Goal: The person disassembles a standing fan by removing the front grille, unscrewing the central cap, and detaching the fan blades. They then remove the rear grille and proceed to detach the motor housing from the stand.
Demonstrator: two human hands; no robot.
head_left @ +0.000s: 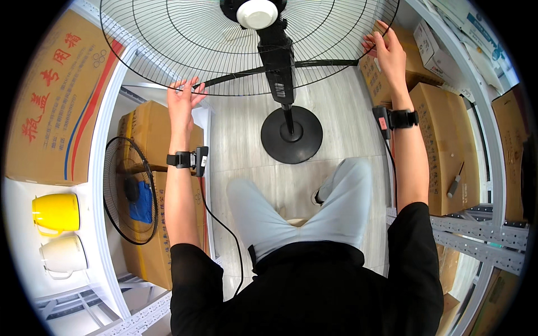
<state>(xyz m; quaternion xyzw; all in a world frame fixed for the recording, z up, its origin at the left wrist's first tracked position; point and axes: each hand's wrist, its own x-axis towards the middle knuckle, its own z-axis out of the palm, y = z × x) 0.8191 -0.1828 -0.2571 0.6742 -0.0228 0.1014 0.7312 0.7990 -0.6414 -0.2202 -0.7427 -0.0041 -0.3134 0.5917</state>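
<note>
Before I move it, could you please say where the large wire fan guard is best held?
Probably by the outer rim, left grip and right grip coming from opposite sides: the fan guard is wide, round and thin-wired inside its edge.

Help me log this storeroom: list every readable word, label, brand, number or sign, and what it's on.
I don't copy wording; print stands here:
Large red characters, smaller lines: upper-left carton.
Small dark characters: lower-left carton.
Dark characters: large right carton.
Too small to read: white box, upper right.
</note>
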